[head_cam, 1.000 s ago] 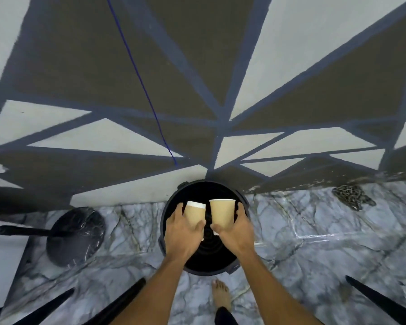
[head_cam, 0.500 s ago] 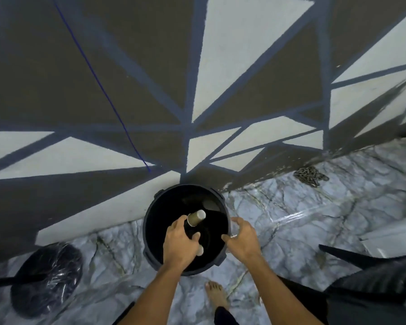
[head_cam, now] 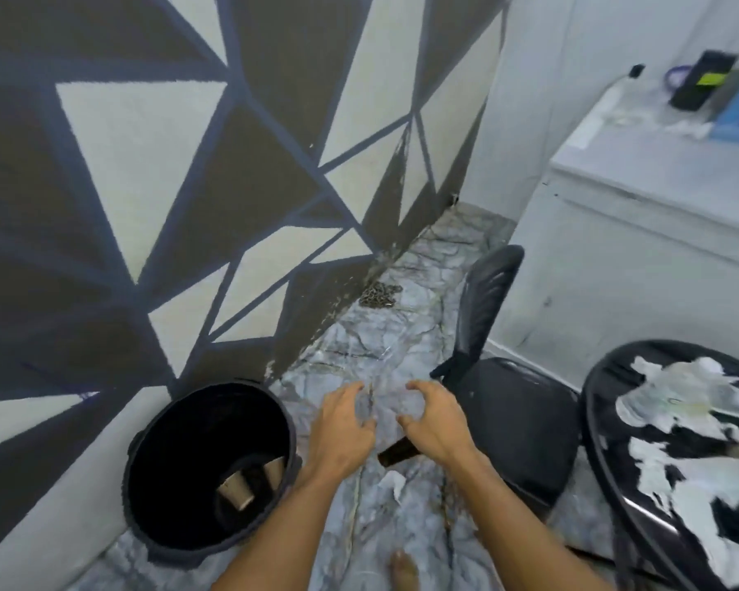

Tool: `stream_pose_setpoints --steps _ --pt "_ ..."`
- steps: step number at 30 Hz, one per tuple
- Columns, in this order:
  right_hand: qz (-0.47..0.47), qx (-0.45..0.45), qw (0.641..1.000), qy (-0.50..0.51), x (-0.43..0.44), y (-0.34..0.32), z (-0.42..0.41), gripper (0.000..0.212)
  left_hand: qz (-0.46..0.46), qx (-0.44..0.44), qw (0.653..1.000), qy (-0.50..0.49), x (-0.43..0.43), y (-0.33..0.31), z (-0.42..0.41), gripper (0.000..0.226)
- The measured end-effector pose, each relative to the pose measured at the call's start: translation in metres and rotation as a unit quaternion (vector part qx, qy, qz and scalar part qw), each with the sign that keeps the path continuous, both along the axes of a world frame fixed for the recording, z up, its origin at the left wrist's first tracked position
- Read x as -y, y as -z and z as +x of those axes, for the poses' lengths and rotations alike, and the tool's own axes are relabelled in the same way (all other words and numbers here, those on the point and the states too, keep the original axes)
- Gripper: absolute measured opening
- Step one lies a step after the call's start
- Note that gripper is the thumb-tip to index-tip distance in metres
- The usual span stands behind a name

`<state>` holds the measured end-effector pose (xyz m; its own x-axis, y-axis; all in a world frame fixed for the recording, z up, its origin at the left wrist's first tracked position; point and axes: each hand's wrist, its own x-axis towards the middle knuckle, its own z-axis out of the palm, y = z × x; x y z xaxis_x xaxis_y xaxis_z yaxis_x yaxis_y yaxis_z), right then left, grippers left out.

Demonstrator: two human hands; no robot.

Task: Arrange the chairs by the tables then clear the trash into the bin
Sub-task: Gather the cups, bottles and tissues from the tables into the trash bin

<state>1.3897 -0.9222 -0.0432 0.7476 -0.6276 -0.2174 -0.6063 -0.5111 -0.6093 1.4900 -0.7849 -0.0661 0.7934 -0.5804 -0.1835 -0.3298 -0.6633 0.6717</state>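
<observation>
The round black table [head_cam: 602, 403] is filling the lower right of the frame. Torn white paper [head_cam: 679, 403] is lying scattered across its top, running from the table's upper edge down toward the bottom right corner. A black chair [head_cam: 517, 420] is standing between the table and the hands. The black bin [head_cam: 146, 441] is sitting at lower left against the patterned wall [head_cam: 188, 206], with two paper cups [head_cam: 235, 492] lying tilted in its bottom.

Both hands are hovering over the marble floor [head_cam: 359, 334] at lower centre, between bin and chair, with fingers loosely curled and gripping nothing. The left hand [head_cam: 342, 432] is hanging just beside the bin's rim, while the right hand [head_cam: 431, 428] is hanging just beside the chair's seat, nearer the table.

The paper is therefore lying to the right of both hands. The right hand looks the likelier one to be reaching for it first, past the chair. A small white scrap [head_cam: 393, 484] is lying on the floor just below the hands, closer than anything on the table.
</observation>
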Motion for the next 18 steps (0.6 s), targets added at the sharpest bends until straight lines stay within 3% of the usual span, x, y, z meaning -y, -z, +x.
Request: stream_pose_setpoints --steps 9,18 --pt "-0.045 0.042 0.977 0.206 0.082 -0.024 -0.178 0.055 -0.035 0.051 0.969 0.240 0.137 -0.028 -0.126 0.059" --pt "-0.034 0.058 0.938 0.340 0.146 -0.019 -0.356 0.052 -0.038 0.055 0.920 0.386 0.249 -0.042 -0.287 0.058"
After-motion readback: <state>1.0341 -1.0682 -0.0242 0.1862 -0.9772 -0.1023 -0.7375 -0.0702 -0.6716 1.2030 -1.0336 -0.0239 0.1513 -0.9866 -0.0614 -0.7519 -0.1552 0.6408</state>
